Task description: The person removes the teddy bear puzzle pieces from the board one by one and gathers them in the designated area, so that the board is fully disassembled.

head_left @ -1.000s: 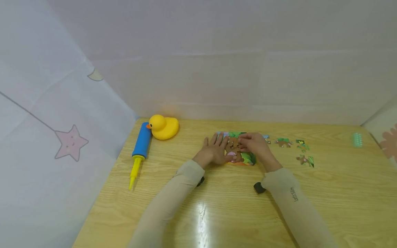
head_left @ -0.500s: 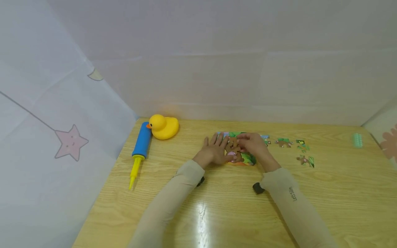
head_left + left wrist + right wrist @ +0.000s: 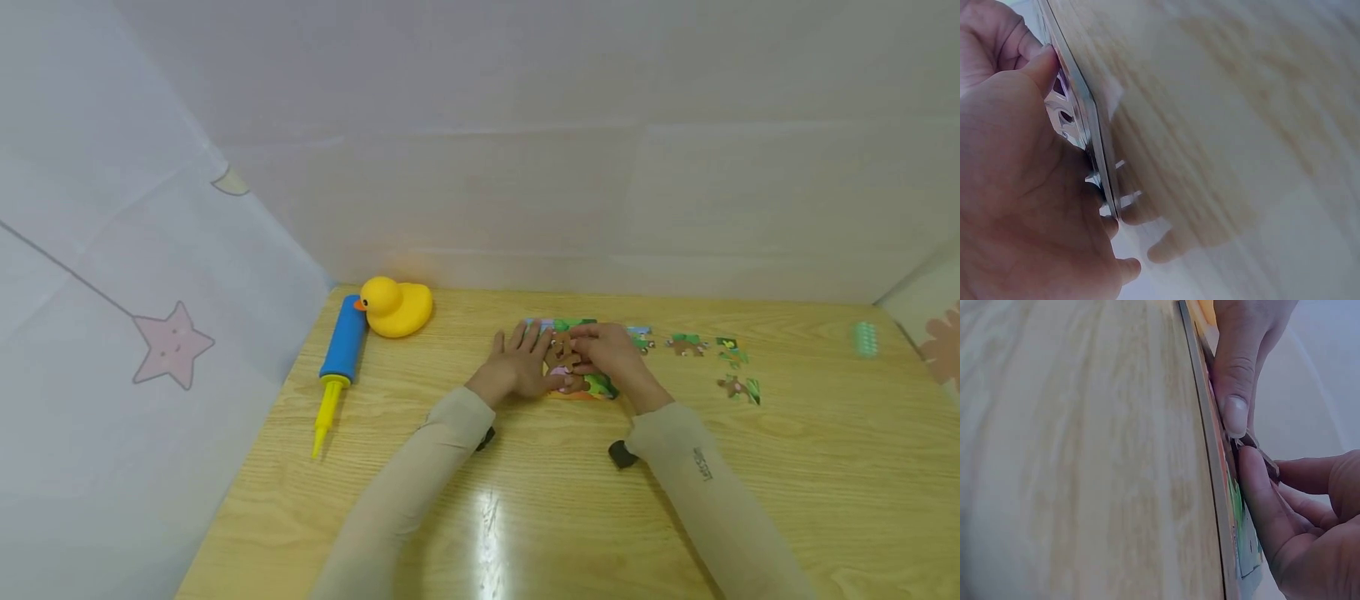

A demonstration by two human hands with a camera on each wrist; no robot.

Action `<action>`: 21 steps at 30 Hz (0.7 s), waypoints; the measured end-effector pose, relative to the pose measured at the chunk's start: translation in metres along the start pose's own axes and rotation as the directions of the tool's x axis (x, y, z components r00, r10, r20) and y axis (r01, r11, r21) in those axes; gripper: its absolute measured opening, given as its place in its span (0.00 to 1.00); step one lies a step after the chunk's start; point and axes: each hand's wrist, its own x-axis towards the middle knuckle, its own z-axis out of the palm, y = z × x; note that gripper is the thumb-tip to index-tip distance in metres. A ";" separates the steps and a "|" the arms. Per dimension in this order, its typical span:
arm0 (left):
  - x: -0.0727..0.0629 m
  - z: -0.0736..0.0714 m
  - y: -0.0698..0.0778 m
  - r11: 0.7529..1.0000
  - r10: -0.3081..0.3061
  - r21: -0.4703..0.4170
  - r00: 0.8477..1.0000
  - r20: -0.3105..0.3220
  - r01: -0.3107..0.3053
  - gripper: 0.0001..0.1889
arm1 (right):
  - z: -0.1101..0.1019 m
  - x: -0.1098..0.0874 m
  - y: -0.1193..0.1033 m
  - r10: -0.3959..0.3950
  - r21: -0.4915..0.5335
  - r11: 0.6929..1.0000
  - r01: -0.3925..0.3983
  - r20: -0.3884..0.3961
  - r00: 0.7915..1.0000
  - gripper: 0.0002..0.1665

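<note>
A jigsaw puzzle (image 3: 600, 386) with a brown bear picture lies in a thin board on the table. My left hand (image 3: 517, 368) rests on its left part, fingers spread, covering that side. Over the puzzle's middle, my right hand (image 3: 611, 354) pinches a puzzle piece (image 3: 1269, 464) between thumb and fingers, seen edge-on and tilted in the right wrist view. Its picture is mostly hidden by the fingers. The left thumb (image 3: 1235, 415) presses down close beside that piece. The left wrist view shows the board's edge (image 3: 1094, 115) along the left palm.
Several loose puzzle pieces (image 3: 686, 345) lie to the right, one (image 3: 739, 388) nearer me. At the back left a yellow rubber duck (image 3: 401, 310) touches a blue and yellow hand pump (image 3: 345, 342). A pale green bumpy item (image 3: 866, 340) sits far right. Cloth walls (image 3: 525, 208) border the table.
My right hand has shifted slightly left over the puzzle with its piece, uncovering more of a loose piece on its right. The left hand stays in place.
</note>
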 end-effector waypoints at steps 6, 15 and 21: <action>-0.002 -0.001 0.001 1.000 -0.001 -0.001 1.000 0.000 0.001 0.52 | 0.001 0.002 0.001 0.004 0.046 0.999 -0.004 0.015 1.000 0.26; -0.001 -0.004 0.002 1.000 -0.004 0.007 1.000 0.010 0.004 0.53 | 0.000 0.001 0.000 0.014 0.060 0.998 -0.013 -0.010 1.000 0.25; -0.002 -0.004 0.003 1.000 -0.005 0.013 1.000 0.019 0.005 0.52 | -0.001 0.004 0.004 0.024 0.062 0.998 -0.022 -0.027 0.999 0.24</action>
